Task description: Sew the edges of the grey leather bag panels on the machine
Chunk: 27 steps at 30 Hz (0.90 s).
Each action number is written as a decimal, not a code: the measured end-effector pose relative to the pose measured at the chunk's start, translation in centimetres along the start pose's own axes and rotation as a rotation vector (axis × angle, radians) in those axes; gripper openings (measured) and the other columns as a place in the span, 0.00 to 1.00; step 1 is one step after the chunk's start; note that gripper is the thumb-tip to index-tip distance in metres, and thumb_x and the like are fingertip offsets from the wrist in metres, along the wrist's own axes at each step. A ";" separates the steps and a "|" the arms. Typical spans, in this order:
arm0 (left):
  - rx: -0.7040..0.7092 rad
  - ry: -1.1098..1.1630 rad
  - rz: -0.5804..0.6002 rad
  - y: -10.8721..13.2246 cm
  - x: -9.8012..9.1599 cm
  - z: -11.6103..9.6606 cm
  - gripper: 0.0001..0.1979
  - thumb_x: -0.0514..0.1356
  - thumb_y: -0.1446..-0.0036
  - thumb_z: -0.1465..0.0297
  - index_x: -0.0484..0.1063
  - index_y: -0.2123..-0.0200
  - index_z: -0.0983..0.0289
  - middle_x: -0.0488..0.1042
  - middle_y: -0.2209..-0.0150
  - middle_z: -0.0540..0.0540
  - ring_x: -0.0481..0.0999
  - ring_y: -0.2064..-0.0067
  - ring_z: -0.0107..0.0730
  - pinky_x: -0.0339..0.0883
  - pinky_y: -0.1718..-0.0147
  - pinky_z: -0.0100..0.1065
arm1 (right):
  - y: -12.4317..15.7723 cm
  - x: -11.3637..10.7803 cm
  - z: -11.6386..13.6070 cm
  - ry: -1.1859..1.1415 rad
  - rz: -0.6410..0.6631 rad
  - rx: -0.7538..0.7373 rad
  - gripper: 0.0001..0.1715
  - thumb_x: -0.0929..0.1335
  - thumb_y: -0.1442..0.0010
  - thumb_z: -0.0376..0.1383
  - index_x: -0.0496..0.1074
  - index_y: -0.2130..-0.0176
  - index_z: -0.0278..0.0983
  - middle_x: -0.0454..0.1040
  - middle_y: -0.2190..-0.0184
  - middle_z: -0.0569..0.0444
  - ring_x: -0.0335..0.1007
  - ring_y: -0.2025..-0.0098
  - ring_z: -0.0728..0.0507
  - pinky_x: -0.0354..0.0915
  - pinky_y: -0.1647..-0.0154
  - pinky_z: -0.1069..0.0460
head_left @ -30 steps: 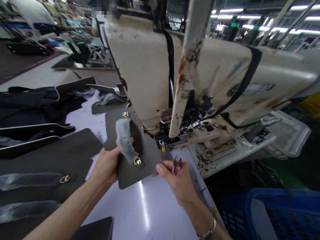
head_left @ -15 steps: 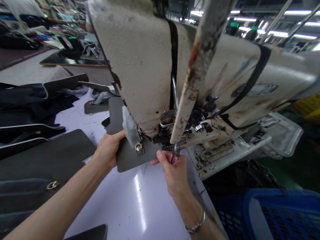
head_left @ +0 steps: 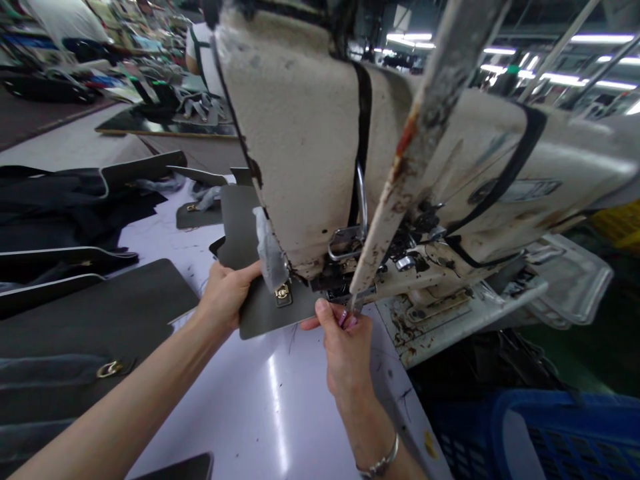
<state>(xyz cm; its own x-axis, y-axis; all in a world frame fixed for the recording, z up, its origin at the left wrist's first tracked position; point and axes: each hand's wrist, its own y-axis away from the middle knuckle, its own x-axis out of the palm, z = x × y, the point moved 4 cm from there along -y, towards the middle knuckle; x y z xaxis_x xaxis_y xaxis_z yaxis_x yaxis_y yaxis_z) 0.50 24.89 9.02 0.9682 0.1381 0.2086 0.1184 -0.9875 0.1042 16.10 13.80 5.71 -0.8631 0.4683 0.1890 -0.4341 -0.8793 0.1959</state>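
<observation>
A dark grey leather-like panel (head_left: 265, 317) lies under the head of the sewing machine (head_left: 295, 133). It carries a gold metal clasp (head_left: 283, 292), partly covered by a translucent plastic wrap (head_left: 270, 257). My left hand (head_left: 224, 293) is closed on the panel's left side, the thumb on top. At the near right edge, my right hand (head_left: 345, 337) pinches the panel between thumb and finger. Small pink-handled snips (head_left: 350, 320) are tucked in that same hand, their metal blades pointing up toward the machine. The needle area is hidden behind the machine's parts.
More grey panels (head_left: 105, 313) with gold clasps and black pieces (head_left: 55, 207) are piled at the left. A rusty bar (head_left: 400, 173) slants down in front of the machine. A blue basket (head_left: 510, 407) stands low at the right, below a clear plastic tray (head_left: 575, 280).
The view has shifted a little, so the machine appears further right. Both hands keep their hold on the panel, which looks almost unmoved. Part of a person now shows behind the machine.
</observation>
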 end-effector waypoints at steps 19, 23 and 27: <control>0.075 -0.032 -0.062 0.3 0.0 -0.4 0.26 0.72 0.62 0.72 0.76 0.55 0.71 0.83 0.58 0.60 0.82 0.65 0.42 0.80 0.66 0.39 | 1.3 2.0 -2.0 -0.039 -0.109 -0.030 0.28 0.71 0.40 0.50 0.63 0.81 0.37 0.57 0.84 0.61 0.51 0.79 0.51 0.51 0.78 0.55; 0.131 -0.027 -0.040 0.1 0.0 -0.6 0.26 0.72 0.60 0.73 0.76 0.54 0.69 0.82 0.56 0.60 0.82 0.60 0.41 0.80 0.60 0.38 | 1.2 2.5 -2.0 -0.071 -0.176 -0.076 0.28 0.71 0.39 0.50 0.63 0.80 0.37 0.56 0.84 0.62 0.51 0.79 0.51 0.52 0.79 0.55; 0.157 -0.003 -0.059 0.0 0.1 -1.1 0.27 0.72 0.61 0.73 0.75 0.53 0.68 0.83 0.57 0.57 0.82 0.60 0.41 0.80 0.58 0.39 | 0.8 3.3 -1.9 -0.110 -0.199 -0.119 0.27 0.70 0.39 0.49 0.68 0.80 0.35 0.61 0.84 0.59 0.56 0.78 0.50 0.56 0.76 0.54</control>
<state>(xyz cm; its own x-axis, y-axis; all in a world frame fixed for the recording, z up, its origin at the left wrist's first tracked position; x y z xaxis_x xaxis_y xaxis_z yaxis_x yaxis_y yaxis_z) 0.36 25.02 10.11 0.9591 0.1963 0.2039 0.2079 -0.9774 -0.0371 12.44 14.46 4.62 -0.7273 0.6340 0.2627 -0.6256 -0.7699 0.1262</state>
